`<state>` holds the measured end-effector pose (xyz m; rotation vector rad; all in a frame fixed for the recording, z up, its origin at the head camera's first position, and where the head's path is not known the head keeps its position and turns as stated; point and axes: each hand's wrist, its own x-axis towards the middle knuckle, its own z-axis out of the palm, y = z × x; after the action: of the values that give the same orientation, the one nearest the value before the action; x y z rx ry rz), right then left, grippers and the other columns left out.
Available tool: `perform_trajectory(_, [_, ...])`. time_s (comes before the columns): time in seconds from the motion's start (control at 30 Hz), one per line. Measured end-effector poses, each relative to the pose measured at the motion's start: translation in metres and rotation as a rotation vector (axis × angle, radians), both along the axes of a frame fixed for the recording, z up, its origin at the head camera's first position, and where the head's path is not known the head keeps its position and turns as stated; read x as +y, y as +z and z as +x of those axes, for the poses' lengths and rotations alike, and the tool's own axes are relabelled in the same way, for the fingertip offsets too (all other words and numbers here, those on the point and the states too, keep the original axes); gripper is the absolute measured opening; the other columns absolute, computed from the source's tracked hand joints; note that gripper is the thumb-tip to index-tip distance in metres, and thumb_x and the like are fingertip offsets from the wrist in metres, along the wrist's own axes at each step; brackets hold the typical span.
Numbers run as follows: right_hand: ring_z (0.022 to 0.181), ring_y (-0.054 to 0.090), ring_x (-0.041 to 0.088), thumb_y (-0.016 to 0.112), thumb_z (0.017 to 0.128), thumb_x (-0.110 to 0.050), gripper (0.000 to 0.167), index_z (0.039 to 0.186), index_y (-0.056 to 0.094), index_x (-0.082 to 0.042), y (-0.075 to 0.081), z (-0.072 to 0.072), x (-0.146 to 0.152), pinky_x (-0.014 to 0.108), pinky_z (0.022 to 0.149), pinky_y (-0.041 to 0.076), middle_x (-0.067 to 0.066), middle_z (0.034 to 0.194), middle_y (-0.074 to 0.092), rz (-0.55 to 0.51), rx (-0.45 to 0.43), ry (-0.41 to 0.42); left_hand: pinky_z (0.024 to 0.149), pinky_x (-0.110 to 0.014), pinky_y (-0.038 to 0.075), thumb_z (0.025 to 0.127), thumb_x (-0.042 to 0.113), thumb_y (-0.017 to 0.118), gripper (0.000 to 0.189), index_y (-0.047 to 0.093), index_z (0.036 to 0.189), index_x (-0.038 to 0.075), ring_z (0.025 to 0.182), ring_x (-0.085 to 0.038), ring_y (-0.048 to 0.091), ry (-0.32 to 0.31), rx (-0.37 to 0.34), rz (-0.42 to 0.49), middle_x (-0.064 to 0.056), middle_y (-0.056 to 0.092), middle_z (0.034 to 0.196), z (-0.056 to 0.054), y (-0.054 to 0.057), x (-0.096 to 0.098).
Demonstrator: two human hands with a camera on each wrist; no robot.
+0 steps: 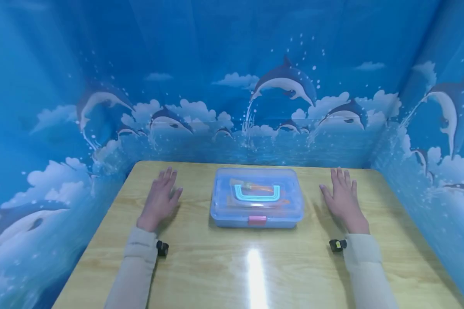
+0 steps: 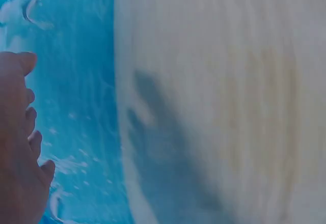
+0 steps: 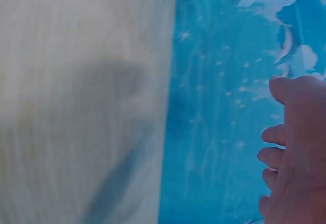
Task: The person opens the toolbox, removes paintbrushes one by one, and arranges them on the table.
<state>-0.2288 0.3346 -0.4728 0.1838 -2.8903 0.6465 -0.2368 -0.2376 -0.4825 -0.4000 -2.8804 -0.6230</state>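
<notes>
A translucent blue plastic case with a lid closed over it lies between the two hands. On top is a light-blue handle, folded flat, and a pink latch marks its front side. Through the lid shows a brush-like item with an orange handle. To the left of the case, my left hand has its fingers straight and its thumb spread toward the case. My right hand is on the other side, fingers also extended, thumb pointing inward. Neither hand holds anything.
A wood-grain table carries the case, with a bright light reflection toward its front. Blue curtains printed with dolphins and clouds enclose the back and both sides. Small black wrist devices sit at the left cuff and the right cuff.
</notes>
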Motion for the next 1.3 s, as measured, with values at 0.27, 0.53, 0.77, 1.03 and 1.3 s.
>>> perform_trajectory(0.27, [0.156,-0.002,0.045,0.047,0.109,-0.031,0.065,0.157,0.026,0.007,0.026,0.018,-0.022,0.066,0.125,-0.001,0.032,0.165,0.014,-0.101,0.147,0.127,0.126,-0.061,0.016,0.107,0.032,0.051,0.064,0.028,0.159,0.002,0.155,-0.041,0.017,-0.136,0.086,0.075,-0.019,0.026,0.166,0.013,0.027,0.029])
perform_trajectory(0.53, [0.149,0.032,0.043,0.066,0.093,0.001,0.051,0.142,0.054,0.004,0.041,0.045,-0.059,0.054,0.126,0.024,0.027,0.153,0.045,-0.217,0.434,0.330,0.123,-0.059,0.028,0.099,0.021,0.066,0.063,0.041,0.154,0.002,0.148,-0.041,0.035,-0.267,0.229,0.095,-0.018,0.042,0.159,0.034,0.043,0.058])
perform_trajectory(0.77, [0.128,0.055,0.031,0.057,0.104,-0.022,0.039,0.127,0.065,0.009,0.048,0.062,-0.095,0.028,0.118,0.038,0.025,0.128,0.065,-0.348,0.678,0.547,0.118,-0.055,0.040,0.092,0.022,0.075,0.062,0.053,0.146,0.002,0.141,-0.036,0.048,-0.435,0.420,0.012,-0.015,0.053,0.152,0.049,0.042,0.084])
perform_trajectory(1.03, [0.123,0.060,0.025,0.066,0.096,-0.009,0.032,0.125,0.066,0.007,0.037,0.085,-0.134,0.028,0.116,0.042,0.020,0.121,0.069,-0.472,0.586,0.699,0.114,-0.047,0.047,0.086,0.016,0.081,0.057,0.062,0.138,0.002,0.135,-0.036,0.054,-0.565,0.551,0.034,-0.014,0.058,0.147,0.056,0.026,0.106])
perform_trajectory(1.3, [0.127,0.059,0.029,0.070,0.086,0.008,0.059,0.141,0.057,-0.005,0.019,0.111,-0.160,0.026,0.117,0.041,0.012,0.139,0.063,-0.504,0.301,0.762,0.113,-0.043,0.048,0.081,0.013,0.084,0.058,0.064,0.135,0.003,0.132,-0.034,0.057,-0.594,0.624,0.009,-0.014,0.061,0.143,0.059,0.015,0.113])
